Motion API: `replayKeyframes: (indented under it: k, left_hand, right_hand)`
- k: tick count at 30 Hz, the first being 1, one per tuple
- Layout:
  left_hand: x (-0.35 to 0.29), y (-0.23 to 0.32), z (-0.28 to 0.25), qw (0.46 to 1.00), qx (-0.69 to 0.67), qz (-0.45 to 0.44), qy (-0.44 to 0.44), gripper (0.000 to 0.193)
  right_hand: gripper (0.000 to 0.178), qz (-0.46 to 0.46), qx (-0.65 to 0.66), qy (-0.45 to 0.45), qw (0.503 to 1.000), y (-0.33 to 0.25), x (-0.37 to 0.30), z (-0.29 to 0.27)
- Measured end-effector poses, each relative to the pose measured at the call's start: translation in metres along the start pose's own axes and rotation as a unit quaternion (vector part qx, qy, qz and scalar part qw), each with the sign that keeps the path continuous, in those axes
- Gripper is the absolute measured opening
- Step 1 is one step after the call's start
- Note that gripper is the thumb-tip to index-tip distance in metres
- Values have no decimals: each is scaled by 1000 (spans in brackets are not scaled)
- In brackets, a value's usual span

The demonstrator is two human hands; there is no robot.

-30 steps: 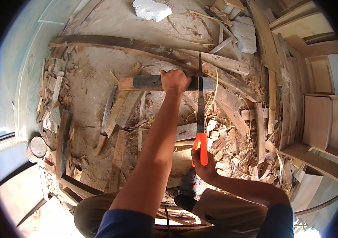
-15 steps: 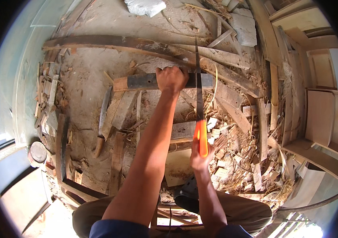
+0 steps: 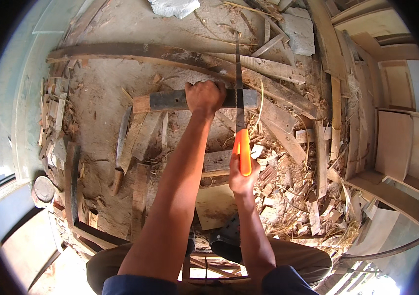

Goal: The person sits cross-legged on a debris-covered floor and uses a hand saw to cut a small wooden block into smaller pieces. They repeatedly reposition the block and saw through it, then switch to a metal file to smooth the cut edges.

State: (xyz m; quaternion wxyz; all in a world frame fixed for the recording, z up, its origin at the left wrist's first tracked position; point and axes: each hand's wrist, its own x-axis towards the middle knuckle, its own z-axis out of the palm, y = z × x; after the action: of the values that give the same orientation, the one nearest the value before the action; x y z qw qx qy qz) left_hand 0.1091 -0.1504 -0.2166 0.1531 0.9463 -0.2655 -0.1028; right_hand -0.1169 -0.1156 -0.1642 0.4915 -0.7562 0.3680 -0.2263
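Timber [image 3: 167,101]: where?

Crosswise ahead, over planks [image 3: 148,140]; left hand [image 3: 205,97] has fingers clamped on it.

Saw [image 3: 239,98]?

Across it near the right end; right hand [image 3: 243,181] wraps fingers round the handle [image 3: 245,153].

Progress?

End beyond blade looks joined; some wood judged uncut. Depth: cannot tell.

Dusty floor [image 3: 101,98] spreads left of your left hand [image 3: 205,96]. Wooden panels [image 3: 393,145] stand well right of your right hand [image 3: 243,184].

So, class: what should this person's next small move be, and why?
Probably draw the saw back with the right grip, because most of its blade lies beyond the dark wooden piece, which the left grip holds.
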Motion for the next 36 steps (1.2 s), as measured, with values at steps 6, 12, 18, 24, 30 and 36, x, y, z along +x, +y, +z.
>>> replayKeyframes:
  k: [6, 12, 18, 24, 30, 36]
  left_hand:
    - [2, -1, -10, 998, 10, -25, -58, 50]
    - [-2, -4, 3, 1000, -2, 3, 7, 54]
    - [2, -1, -13, 997, 14, -17, -71, 53]
    - [0, 1, -6, 1000, 0, -6, -13, 52]
    - [4, 0, -11, 998, 23, -22, -57, 53]
    - [-1, 1, -7, 999, 20, -2, -34, 53]
  right_hand:
    - [12, -1, 7, 14, 1000, 13, -126, -45]
    - [23, 40, 1, -25, 999, 19, -5, -10]
    - [10, -6, 2, 2, 1000, 10, -115, -47]
    - [16, 32, 82, -16, 996, 6, 3, -9]
    - [23, 14, 36, -48, 998, 21, -110, -53]
    - [29, 9, 67, -2, 998, 3, 4, -9]
